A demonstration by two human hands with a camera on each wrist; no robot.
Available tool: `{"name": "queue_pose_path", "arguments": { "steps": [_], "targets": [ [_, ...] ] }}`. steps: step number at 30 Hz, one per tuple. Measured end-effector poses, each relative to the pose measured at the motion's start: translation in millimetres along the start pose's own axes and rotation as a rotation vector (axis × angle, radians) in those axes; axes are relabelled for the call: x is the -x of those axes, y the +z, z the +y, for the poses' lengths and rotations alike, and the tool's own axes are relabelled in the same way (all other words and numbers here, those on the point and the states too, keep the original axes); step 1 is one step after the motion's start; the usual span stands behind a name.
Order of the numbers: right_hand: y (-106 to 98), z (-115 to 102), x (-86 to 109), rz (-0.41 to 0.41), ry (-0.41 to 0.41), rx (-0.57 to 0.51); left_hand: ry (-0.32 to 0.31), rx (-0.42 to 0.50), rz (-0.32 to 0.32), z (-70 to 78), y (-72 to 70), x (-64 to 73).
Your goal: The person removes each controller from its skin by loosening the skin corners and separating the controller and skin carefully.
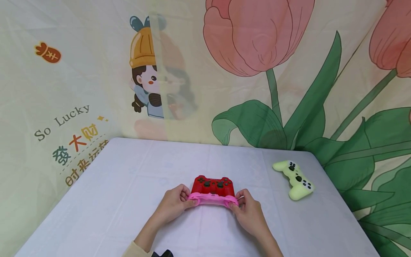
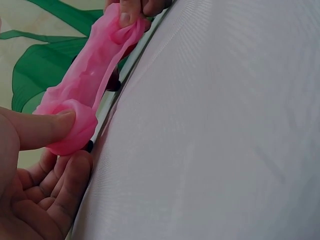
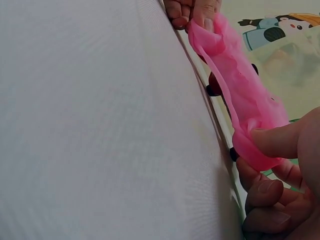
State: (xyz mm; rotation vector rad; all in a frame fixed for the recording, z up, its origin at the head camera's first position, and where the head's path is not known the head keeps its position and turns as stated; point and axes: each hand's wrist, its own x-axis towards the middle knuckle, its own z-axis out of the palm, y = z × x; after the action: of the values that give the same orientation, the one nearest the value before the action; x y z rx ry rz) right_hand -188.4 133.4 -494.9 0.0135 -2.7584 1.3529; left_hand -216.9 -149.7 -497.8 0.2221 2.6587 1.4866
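Observation:
A red game controller (image 1: 213, 184) lies near the middle of the table, its sticks and buttons facing up. A pink stretchy controller sleeve (image 1: 212, 199) covers its near side and the ends of both grips. My left hand (image 1: 173, 204) pinches the sleeve at the left grip, thumb on top in the left wrist view, where the pink sleeve (image 2: 90, 75) looks thin and wrinkled. At the right grip, my right hand (image 1: 251, 213) pinches the other end between thumb and fingers. From the right wrist, the sleeve (image 3: 242, 92) hides most of the controller.
To the right on the table lies a pale yellow-green controller (image 1: 297, 178) with dark sticks and buttons. A white cloth (image 1: 128, 200) covers the table. Behind it hangs a printed curtain (image 1: 183, 43) with tulips. A small black object (image 1: 166, 253) shows at the bottom edge near the left sleeve.

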Motion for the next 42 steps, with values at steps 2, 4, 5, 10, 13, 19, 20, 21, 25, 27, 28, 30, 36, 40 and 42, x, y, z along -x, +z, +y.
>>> {"name": "queue_pose_path", "arguments": {
  "steps": [2, 4, 5, 10, 13, 19, 20, 21, 25, 27, 28, 30, 36, 40, 42],
  "targets": [
    [0.3, -0.4, -0.1, 0.002, 0.004, 0.001, 0.000, -0.003, -0.002, -0.4, 0.0, -0.2],
    [0.6, -0.9, -0.1, 0.002, 0.012, 0.000, -0.001, -0.004, -0.006, -0.7, 0.1, -0.3],
    [0.8, -1.0, 0.0, 0.001, 0.016, 0.000, -0.001, -0.005, -0.009, -0.8, 0.2, -0.2],
    [1.2, -1.5, 0.1, -0.004, 0.031, -0.005, 0.002, -0.006, -0.020, -0.8, -0.2, 0.7],
    [1.0, -1.6, 0.3, -0.007, 0.030, -0.010, 0.007, -0.003, -0.024, -0.2, -0.6, 1.1],
    [-1.0, -1.3, 1.1, -0.014, 0.009, -0.043, 0.022, 0.007, -0.029, 0.4, -1.0, 1.2],
    [-1.3, -1.1, 1.2, -0.016, 0.005, -0.049, 0.024, 0.011, -0.030, 0.3, -1.1, 1.3],
    [-1.5, -0.9, 1.2, -0.016, 0.002, -0.063, 0.025, 0.016, -0.032, 0.3, -1.2, 1.4],
    [-2.7, 0.1, 1.3, -0.021, -0.006, -0.121, 0.031, 0.043, -0.040, 0.9, -2.2, 2.3],
    [-3.5, 0.3, 1.6, -0.036, 0.004, -0.175, 0.033, 0.054, -0.051, 1.7, -3.0, 2.9],
    [-3.9, 0.2, 1.7, -0.048, 0.011, -0.199, 0.033, 0.060, -0.056, 2.1, -3.4, 3.1],
    [-4.5, -0.1, 2.1, -0.079, 0.032, -0.259, 0.034, 0.076, -0.071, 2.9, -4.0, 3.5],
    [-6.8, -4.2, 2.9, -0.140, 0.081, -0.354, 0.047, 0.122, -0.109, 6.1, -5.8, 5.0],
    [-10.0, -6.3, 3.1, -0.169, 0.073, -0.389, 0.053, 0.155, -0.130, 5.1, -6.9, 5.4],
    [-11.9, -5.9, 3.3, -0.188, 0.056, -0.415, 0.052, 0.183, -0.143, 3.8, -7.3, 5.4]
  ]
}}
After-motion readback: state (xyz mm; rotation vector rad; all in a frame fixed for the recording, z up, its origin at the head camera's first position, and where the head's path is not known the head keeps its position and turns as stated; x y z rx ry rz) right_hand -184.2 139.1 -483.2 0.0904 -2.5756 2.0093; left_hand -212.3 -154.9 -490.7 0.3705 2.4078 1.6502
